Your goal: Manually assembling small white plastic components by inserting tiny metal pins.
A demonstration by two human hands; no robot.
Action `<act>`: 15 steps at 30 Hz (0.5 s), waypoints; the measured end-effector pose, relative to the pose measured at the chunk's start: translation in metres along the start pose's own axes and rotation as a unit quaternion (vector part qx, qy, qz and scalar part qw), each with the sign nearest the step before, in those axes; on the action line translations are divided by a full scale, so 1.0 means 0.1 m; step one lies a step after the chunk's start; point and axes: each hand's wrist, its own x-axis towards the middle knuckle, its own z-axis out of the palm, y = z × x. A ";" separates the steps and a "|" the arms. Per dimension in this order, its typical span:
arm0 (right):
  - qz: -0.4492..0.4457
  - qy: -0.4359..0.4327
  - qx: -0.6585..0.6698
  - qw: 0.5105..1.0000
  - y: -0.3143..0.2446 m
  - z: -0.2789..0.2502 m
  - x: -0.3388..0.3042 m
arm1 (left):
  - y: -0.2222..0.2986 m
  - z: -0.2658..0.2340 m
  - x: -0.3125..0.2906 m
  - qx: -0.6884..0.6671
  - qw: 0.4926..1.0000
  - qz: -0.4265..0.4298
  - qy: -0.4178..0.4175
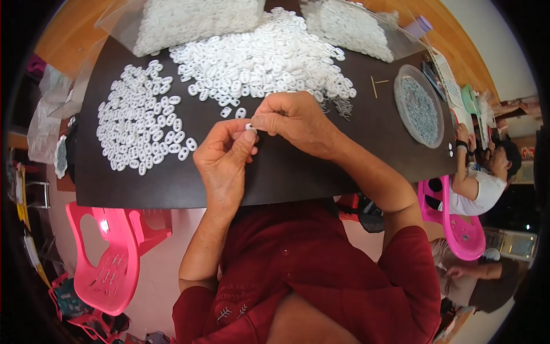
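Working remote on the head view: biggest thing I have is the dark table (286,178), then the wearer's dark red shirt (286,246) below its near edge. Central white pile (263,57) next, small oval two-hole parts heaped at the far side, with clear plastic containers (122,28) of more white parts behind it. Pink chair (112,258) on the floor, lower left. Spread white parts (134,117) cover the table's left side, mostly lying flat. Right side: round clear dish (399,109) filled with small grey pieces (421,109). Left hand (226,152) and right hand (295,117) meet over the table, just in front of the central pile. Left is pinching the small white part (250,128) between thumb and forefinger; right has thumb and forefinger pressed together at its upper edge, can't tell what's between them. Grey pins (342,107) lie at the pile's near right, thin brass-coloured sticks (374,87) farther right, loose white part (240,113) just beyond the fingers.
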 end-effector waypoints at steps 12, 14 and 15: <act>-0.155 0.180 -0.319 0.917 0.51 -0.30 -0.38 | -0.06 0.02 -0.03 -0.026 0.998 -0.054 -0.006; -0.193 0.189 -0.365 0.891 0.54 -0.24 -0.35 | -0.08 0.02 -0.04 -0.028 0.998 -0.058 -0.009; -0.196 0.180 -0.392 0.880 0.55 -0.21 -0.32 | -0.08 0.01 -0.05 -0.030 0.998 -0.056 -0.012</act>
